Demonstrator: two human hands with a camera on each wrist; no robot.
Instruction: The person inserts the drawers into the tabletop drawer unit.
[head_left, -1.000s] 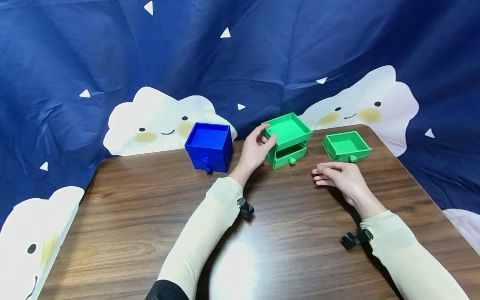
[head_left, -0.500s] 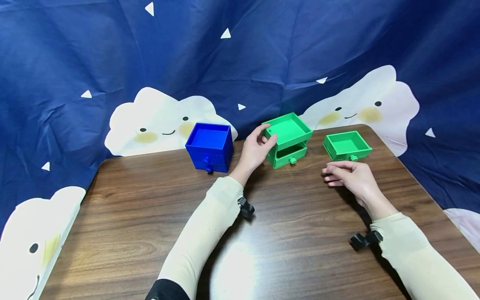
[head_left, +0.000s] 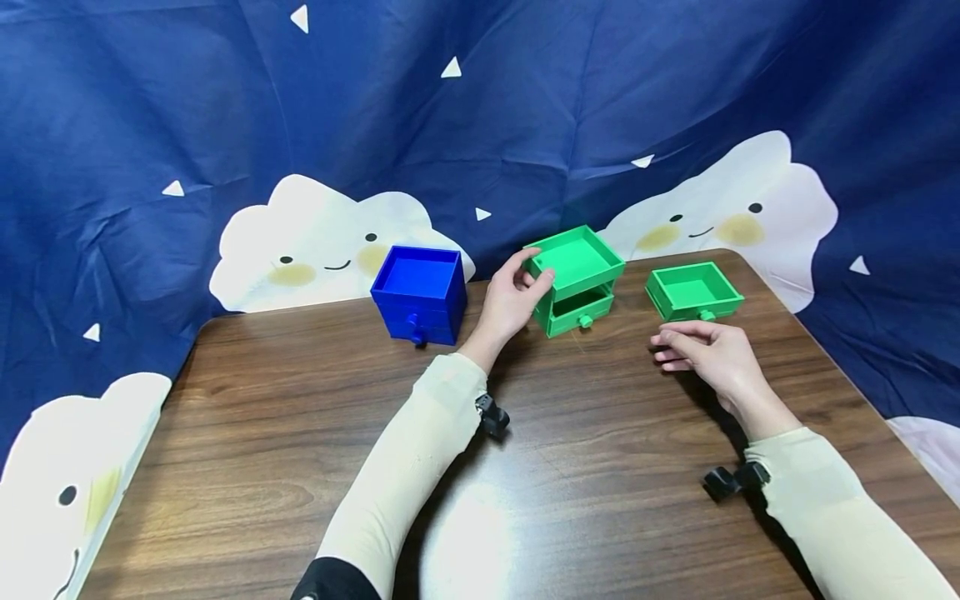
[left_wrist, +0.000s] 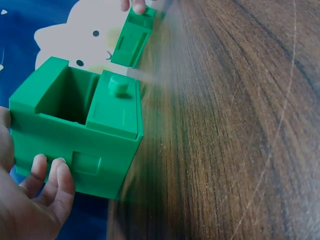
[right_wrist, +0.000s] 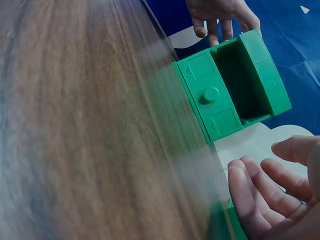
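In the head view, a small green drawer cabinet point(head_left: 576, 260) stands at the back of the table, with a tray-like top. Its upper slot is a dark gap, while a lower drawer point(left_wrist: 116, 107) with a round knob sits in place. My left hand point(head_left: 510, 302) holds the cabinet by its left side, thumb near the front corner and several fingertips point(left_wrist: 64, 172) against the side wall. To the right lies a separate green drawer point(head_left: 694, 287), knob facing front. My right hand point(head_left: 712, 358) hovers just in front of that drawer, fingers loosely bent with nothing between them.
A blue drawer cabinet point(head_left: 420, 296) with knobs stands to the left of my left hand. Behind the wooden table point(head_left: 300, 433) hangs a dark blue cloth point(head_left: 510, 108) with white clouds, close to the table's back edge.
My right hand has shifted a little to the right, along the front of the separate green drawer. The left hand and both cabinets have stayed where they were.
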